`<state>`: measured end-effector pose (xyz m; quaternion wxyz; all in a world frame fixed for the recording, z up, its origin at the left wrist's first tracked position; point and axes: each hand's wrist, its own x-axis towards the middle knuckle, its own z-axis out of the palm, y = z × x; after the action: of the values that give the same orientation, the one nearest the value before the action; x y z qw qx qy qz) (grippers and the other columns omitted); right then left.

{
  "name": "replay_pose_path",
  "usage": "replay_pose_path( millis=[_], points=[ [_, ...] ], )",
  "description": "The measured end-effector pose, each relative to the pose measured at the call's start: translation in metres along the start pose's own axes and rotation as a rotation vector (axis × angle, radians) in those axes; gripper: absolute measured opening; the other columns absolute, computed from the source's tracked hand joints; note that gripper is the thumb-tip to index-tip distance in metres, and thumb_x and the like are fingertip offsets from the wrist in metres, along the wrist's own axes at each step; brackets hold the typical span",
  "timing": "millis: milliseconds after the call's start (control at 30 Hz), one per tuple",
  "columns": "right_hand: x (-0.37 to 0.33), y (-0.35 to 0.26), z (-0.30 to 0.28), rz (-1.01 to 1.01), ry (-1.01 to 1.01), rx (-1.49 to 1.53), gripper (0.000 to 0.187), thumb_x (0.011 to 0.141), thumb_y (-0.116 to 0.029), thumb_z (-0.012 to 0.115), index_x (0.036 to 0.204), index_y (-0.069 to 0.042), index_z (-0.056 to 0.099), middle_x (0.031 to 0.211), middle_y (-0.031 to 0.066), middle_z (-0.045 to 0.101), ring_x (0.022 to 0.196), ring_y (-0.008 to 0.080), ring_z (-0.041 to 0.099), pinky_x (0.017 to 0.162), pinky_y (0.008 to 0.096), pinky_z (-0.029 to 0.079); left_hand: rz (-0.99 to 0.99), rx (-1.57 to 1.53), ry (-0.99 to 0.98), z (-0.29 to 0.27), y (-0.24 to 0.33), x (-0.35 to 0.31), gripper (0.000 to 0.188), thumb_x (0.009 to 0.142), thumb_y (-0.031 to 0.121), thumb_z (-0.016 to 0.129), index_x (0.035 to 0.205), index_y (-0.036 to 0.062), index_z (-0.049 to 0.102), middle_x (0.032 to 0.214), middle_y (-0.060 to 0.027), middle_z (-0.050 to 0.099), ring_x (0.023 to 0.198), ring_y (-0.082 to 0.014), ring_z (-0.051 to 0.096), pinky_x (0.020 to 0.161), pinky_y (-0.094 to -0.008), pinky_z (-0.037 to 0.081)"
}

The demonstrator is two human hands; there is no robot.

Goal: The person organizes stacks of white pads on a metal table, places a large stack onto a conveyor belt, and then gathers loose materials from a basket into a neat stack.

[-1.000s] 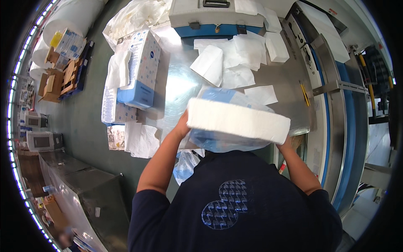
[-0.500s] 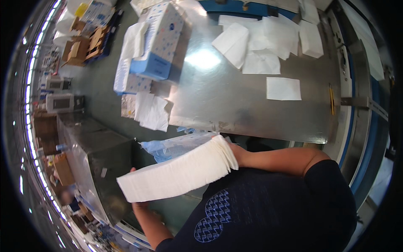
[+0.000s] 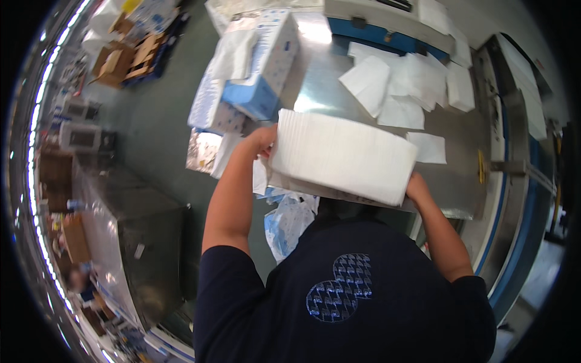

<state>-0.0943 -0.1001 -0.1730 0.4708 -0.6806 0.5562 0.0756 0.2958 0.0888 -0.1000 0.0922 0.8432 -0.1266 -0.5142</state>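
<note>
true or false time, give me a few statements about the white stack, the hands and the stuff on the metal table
1. Both hands hold the white stack of folded sheets, the left hand at one end and the right hand at the other. True.
2. The stack lies flat on the metal table with no hand on it. False: it is held up between the two hands.
3. Loose white sheets lie spread on the table beyond the stack. True.
4. The blue and white carton is in the right hand. False: it stands at the table's left edge, untouched.
5. The person wears a bright red top. False: the top is dark navy with a blue emblem.
</note>
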Motion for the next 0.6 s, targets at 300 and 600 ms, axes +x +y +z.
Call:
replay_pose_path(
  millis=[300, 600],
  points=[
    [-0.042, -0.053, 0.022, -0.136, 0.272, 0.663, 0.045, 0.085, -0.026, 0.055, 0.119, 0.001, 0.042, 0.113, 0.0131, 0.052, 0.100, 0.0194, 0.051, 0.085, 0.0317, 0.041, 0.387, -0.641, -0.005, 0.001, -0.005, 0.039, 0.060, 0.087, 0.044, 0.044, 0.120, -0.0054, 0.044, 0.102, -0.0144, 0.058, 0.091, -0.0213, 0.055, 0.080, -0.0300, 0.042],
    [-0.022, -0.053, 0.029, 0.037, 0.288, 0.929, 0.040, 0.085, -0.028, 0.052, 0.111, 0.003, 0.050, 0.104, 0.0131, 0.057, 0.096, 0.0211, 0.053, 0.081, 0.0335, 0.042, 0.865, 0.177, 0.905, 0.030, 0.007, -0.015, 0.059, 0.073, 0.024, 0.062, 0.122, -0.0018, 0.041, 0.116, -0.0225, 0.048, 0.107, -0.0344, 0.046, 0.091, -0.0413, 0.036]
  ],
)
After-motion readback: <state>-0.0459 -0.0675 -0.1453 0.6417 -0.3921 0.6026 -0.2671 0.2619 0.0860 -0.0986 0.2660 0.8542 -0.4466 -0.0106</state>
